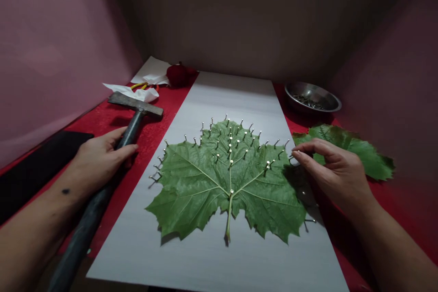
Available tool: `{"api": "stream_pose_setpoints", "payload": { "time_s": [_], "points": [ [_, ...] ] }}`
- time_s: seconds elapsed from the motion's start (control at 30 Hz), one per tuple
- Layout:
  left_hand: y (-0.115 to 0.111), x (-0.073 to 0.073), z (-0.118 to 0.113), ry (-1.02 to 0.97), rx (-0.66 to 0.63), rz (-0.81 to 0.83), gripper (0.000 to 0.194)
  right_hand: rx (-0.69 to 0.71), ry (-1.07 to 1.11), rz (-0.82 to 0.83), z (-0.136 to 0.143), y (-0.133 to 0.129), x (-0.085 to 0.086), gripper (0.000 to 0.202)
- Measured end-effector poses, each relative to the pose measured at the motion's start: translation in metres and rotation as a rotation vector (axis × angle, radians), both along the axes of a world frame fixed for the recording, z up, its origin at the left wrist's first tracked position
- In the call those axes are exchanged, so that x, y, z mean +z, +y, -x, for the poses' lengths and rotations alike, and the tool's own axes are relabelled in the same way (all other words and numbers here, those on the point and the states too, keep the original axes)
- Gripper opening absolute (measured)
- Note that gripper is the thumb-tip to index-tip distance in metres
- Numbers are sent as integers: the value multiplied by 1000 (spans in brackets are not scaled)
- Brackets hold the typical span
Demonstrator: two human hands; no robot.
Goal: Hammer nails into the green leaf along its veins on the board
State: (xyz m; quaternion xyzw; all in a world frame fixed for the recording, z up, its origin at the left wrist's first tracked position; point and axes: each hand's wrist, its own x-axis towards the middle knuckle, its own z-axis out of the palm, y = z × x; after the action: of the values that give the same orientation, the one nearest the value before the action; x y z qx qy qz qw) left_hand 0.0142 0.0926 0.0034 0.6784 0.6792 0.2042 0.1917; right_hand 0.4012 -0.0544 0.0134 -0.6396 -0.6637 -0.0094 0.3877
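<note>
A large green leaf (195, 191) lies on a white board (236, 96), its stem toward me. Several nails (230, 146) stand up around its upper outline and along its middle vein, some leaning. My left hand (97, 159) is closed around the handle of a hammer (132, 127), left of the board, with the hammer's head pointing away from me. At the leaf's right edge, my right hand (337, 171) pinches a nail (292, 157) between thumb and fingertips. A loose nail (310, 221) lies on the board near its right edge.
A metal bowl (313, 96) of nails stands at the back right. Behind my right hand lies a second leaf (371, 157). White cloth (137, 92), yellow-handled tools (138, 86) and a dark red object (178, 75) sit back left on the red table (150, 146). A black strip (41, 164) lies far left.
</note>
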Motion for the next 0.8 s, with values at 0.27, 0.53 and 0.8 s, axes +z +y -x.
{"api": "stream_pose_setpoints", "payload": {
  "time_s": [0.27, 0.53, 0.8],
  "points": [
    [-3, 5, -5, 1, -1, 18, 43, 14, 18, 32, 0, 0, -1, 8],
    [-4, 8, -6, 21, 10, 31, 44, 3, 5, 45, -1, -1, 0, 8],
    [-7, 10, -8, 29, 23, 20, 43, 11, 30, 52, 1, -1, -1, 6]
  ]
}}
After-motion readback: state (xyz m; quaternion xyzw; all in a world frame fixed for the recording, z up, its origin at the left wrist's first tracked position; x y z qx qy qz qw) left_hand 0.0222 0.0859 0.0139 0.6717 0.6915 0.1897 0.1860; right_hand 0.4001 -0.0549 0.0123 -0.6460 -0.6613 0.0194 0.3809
